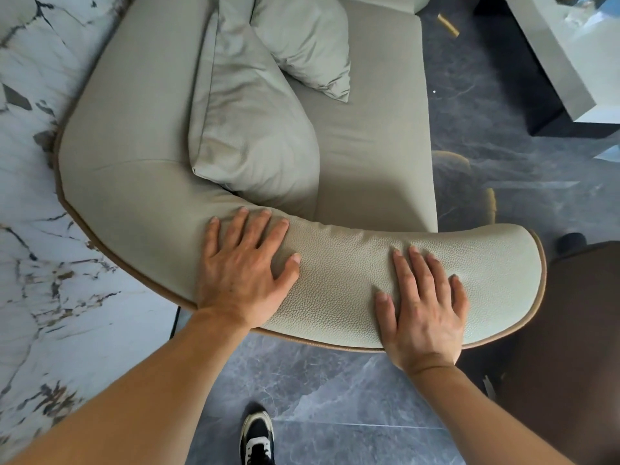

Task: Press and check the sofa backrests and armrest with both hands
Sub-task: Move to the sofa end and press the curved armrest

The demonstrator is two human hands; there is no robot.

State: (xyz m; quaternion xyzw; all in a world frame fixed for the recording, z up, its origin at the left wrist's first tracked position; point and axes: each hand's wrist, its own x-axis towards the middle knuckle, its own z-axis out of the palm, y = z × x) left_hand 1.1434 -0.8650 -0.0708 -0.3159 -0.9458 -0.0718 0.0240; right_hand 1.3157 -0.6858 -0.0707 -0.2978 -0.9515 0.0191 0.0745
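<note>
Below, left hand (243,266), right hand (424,307), flat on armrest (342,283)

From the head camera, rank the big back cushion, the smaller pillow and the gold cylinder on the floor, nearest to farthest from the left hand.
From the left hand, flat on the armrest:
1. Big back cushion, just beyond the fingertips.
2. Smaller pillow, farther back on the seat.
3. Gold cylinder, on the dark floor, far right.

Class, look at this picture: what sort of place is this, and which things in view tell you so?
Probably a living room or furniture showroom: a pale grey-green leather sofa with loose matching cushions, a polished dark marble floor, and a low grey table.
</note>
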